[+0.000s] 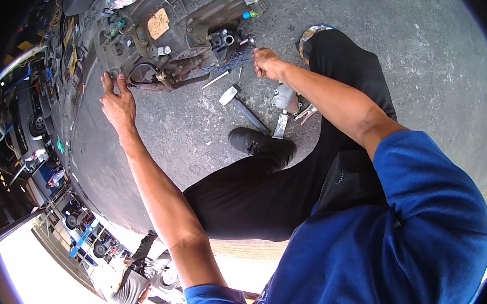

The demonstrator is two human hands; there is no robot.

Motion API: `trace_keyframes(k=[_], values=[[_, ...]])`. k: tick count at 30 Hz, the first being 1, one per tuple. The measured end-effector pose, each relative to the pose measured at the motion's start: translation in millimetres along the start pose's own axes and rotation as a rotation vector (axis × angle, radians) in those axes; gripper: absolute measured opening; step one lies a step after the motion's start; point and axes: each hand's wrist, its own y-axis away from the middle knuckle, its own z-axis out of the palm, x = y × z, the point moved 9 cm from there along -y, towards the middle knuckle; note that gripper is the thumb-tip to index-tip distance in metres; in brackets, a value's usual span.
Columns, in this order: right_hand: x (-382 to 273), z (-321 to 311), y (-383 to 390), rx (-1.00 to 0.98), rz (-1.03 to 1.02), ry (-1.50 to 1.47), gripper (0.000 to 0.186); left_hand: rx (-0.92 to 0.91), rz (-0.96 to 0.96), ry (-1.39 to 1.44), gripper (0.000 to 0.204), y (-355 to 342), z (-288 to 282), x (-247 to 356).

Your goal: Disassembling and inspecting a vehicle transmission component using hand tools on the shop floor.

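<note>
My right hand (268, 64) is closed round the handle of a ratchet wrench (251, 40). The wrench's head points left at a dark metal housing (223, 41) with a round opening, on the near right side of a large greasy vehicle assembly (181, 23). Whether its socket sits on a bolt is too small to tell. My left hand (118, 101) is stretched out with its fingers apart, fingertips at the assembly's near left edge. Close by them lies a dark ring-shaped part (143, 73). Nothing shows in the left hand.
On the grey floor between my feet lie a hammer (243, 109), a pale rod (216, 79), a flat metal blade (280, 124), a cast metal cover (286, 98) and pliers (307, 113). A brown scrap (158, 24) rests on the assembly. Another person (130, 287) is far behind at lower left.
</note>
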Motion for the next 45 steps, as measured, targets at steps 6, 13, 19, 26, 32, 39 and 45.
trace_keyframes(k=[6, 13, 19, 26, 32, 39, 45], values=[[-19.0, -49.5, -0.6, 0.206, -0.328, 0.392, 0.029, -0.036, 0.020, 0.048, 0.065, -6.6, 10.0, 10.6], [-2.7, -36.7, 29.5, -0.058, -0.019, 0.077, 0.025, -0.015, 0.047, 0.014, 0.070, -8.0, 5.5, -0.6], [-18.0, -3.9, 48.3, -0.125, -0.071, 0.125, 0.026, 0.067, 0.109, 0.022, 0.067, -9.0, 11.7, 2.7], [-3.6, 6.8, 44.2, -0.259, 0.220, -0.178, 0.023, 0.103, 0.062, 0.032, 0.065, -3.5, 4.4, 4.6], [-4.4, -28.4, 33.2, -0.175, -0.192, 0.456, 0.027, 0.058, 0.038, 0.045, 0.065, -8.7, 5.7, 14.2], [1.4, 18.2, 54.9, -0.256, 0.143, -0.035, 0.030, 0.130, 0.016, 0.053, 0.063, 5.5, 7.2, -13.0], [-32.1, 29.8, 45.7, -0.364, 0.197, 0.010, 0.021, 0.114, 0.043, 0.092, 0.063, 5.2, 3.9, -2.0]])
